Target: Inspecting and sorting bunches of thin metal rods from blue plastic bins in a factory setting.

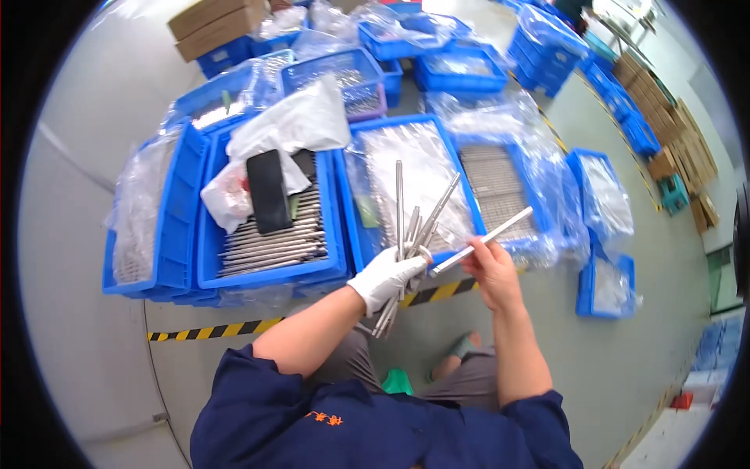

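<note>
Found on front of navy shirt (375,431), at wearer's left chest: short row of orange characters (325,420), too small and uneven here to transcribe. Noted as floor sign: black-and-yellow striped tape (447,291), laid in front of near blue crates (269,277), partly covered by glove and forearm; similar striping (555,131) observed farther back, right of crates. Spotted on upper-left crate, beneath brown cartons (209,27): small pale patch (222,57), possibly label, too blurred to tell. Could read no wording clearly.

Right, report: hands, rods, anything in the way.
Gloved left hand gripping metal-rod bundle. Bare right hand holding single rod. Black phone lying over binned rods.
</note>
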